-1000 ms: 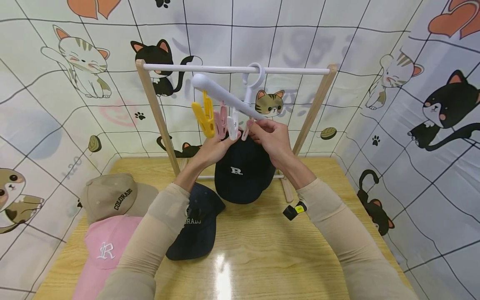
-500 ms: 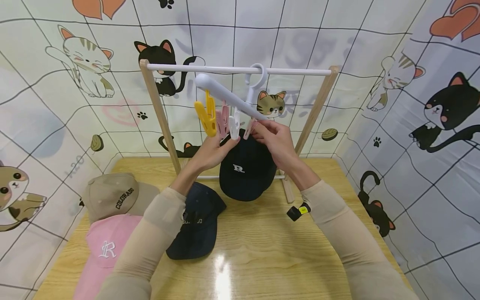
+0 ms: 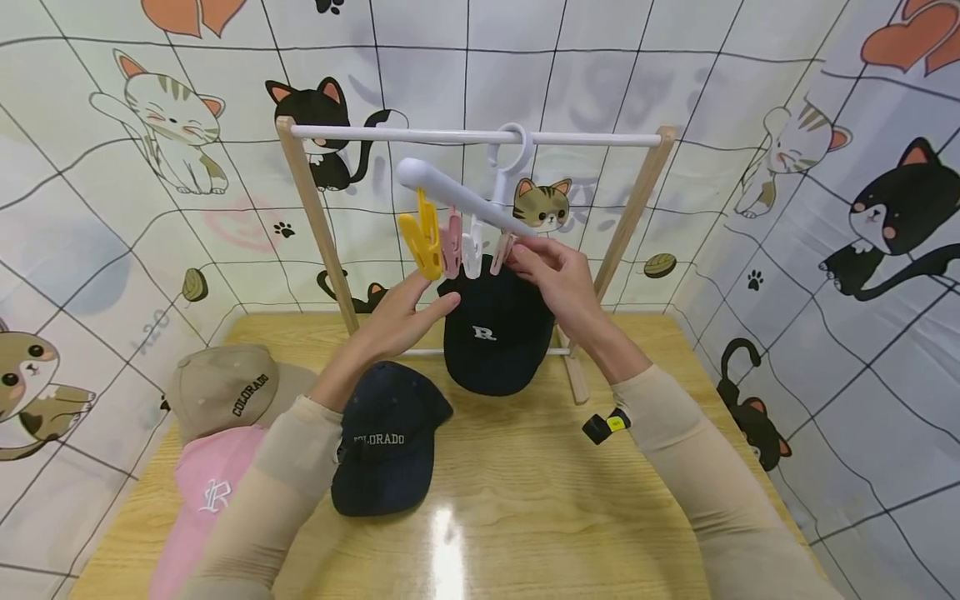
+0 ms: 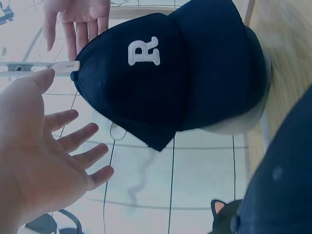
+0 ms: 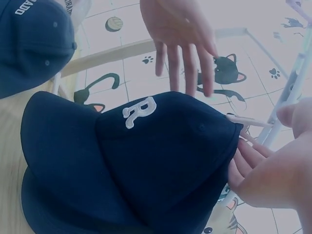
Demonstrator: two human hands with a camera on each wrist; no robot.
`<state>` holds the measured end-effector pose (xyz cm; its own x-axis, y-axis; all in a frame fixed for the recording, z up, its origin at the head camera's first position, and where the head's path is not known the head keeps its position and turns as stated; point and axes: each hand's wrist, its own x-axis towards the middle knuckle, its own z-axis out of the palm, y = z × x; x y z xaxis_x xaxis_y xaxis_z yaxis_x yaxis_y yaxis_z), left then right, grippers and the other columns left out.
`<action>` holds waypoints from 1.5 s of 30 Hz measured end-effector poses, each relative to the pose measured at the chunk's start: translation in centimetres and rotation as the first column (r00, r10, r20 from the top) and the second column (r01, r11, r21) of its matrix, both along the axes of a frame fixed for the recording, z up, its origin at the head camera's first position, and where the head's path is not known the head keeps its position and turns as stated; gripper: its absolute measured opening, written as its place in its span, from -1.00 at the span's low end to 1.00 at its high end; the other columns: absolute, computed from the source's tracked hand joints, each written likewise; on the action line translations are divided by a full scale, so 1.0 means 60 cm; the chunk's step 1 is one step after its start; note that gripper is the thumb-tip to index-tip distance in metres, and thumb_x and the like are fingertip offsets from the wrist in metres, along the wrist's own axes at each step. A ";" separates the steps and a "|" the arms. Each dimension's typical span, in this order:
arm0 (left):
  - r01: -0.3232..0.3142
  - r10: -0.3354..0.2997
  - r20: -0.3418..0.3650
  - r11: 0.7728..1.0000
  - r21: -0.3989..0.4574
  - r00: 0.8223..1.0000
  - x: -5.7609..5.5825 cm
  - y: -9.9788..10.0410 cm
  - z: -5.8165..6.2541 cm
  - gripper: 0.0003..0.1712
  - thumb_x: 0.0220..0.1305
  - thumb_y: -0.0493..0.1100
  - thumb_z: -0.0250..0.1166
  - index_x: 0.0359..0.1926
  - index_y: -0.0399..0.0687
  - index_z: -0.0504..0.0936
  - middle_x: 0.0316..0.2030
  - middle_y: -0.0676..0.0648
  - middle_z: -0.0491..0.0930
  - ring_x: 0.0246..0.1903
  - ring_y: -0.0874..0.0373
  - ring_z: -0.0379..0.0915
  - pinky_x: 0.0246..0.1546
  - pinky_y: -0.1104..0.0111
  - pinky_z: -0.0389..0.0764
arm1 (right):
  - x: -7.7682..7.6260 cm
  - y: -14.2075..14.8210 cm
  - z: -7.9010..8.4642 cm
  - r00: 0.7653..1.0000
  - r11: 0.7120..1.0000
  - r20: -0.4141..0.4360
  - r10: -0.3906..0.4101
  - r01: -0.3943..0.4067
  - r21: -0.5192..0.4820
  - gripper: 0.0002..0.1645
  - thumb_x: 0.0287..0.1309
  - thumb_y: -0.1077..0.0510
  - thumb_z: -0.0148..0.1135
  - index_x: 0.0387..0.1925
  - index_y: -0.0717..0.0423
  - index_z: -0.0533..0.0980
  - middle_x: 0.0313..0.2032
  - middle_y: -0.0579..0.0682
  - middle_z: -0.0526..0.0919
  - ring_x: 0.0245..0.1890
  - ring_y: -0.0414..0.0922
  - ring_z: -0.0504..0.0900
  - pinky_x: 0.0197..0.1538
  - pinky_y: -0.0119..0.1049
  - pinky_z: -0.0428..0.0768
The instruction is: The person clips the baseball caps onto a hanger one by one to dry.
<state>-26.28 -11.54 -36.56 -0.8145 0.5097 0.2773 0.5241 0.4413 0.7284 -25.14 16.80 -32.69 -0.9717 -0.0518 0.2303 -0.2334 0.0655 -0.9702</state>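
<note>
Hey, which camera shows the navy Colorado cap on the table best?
The head view: the navy cap lies nearly whole there, its lettering readable. The right wrist view catches part in its upper left corner, lettering cut off; the left wrist view has only a dark piece, probably that cap, at lower right.

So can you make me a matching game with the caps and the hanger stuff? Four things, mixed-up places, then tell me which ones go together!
Things:
1. black cap
2. pink cap
3. yellow clip
4. white hanger

Places:
A. hooked over the rail
B. leftmost in the row of clips, in the head view
C. down on the table
D. under the clips, brim pointing down

Pairs: 1-D, 2-C, 3-B, 4-A
</note>
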 end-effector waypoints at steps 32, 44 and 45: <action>-0.190 0.197 0.034 0.972 -0.135 0.980 0.078 -0.162 -0.114 -0.24 0.80 0.14 0.08 0.78 -0.08 0.24 0.75 -0.32 0.23 0.76 -0.42 0.07 0.69 -0.43 0.16 | 0.074 -0.037 0.008 0.934 0.987 -0.351 0.061 -0.004 0.162 -0.47 0.63 0.24 0.24 0.50 0.31 0.53 0.44 0.29 0.63 0.39 0.11 0.68 0.58 -0.15 0.57; -0.207 0.231 0.095 0.955 -0.212 0.968 0.074 -0.171 -0.151 -0.26 0.82 0.12 0.04 0.70 -0.29 0.33 0.62 -0.44 0.43 0.66 -0.47 0.28 0.65 -0.39 0.31 | 0.090 -0.057 0.037 0.950 0.987 -0.288 0.120 -0.083 0.138 -0.48 0.67 0.21 0.17 0.51 0.30 0.52 0.44 0.24 0.66 0.47 0.13 0.64 0.55 -0.32 0.59; -0.205 0.231 0.100 0.954 -0.218 0.968 0.074 -0.172 -0.152 -0.25 0.83 0.13 0.04 0.70 -0.30 0.33 0.61 -0.44 0.43 0.65 -0.48 0.29 0.64 -0.39 0.32 | 0.091 -0.058 0.040 0.952 0.987 -0.282 0.120 -0.084 0.138 -0.47 0.68 0.20 0.16 0.52 0.28 0.52 0.44 0.23 0.66 0.48 0.10 0.64 0.58 -0.28 0.58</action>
<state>-21.85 -21.84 -45.67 -0.9332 0.3512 0.0761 0.3104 0.6810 0.6632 -19.68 13.30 -30.30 -0.8529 -0.1927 0.4852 -0.5133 0.1408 -0.8465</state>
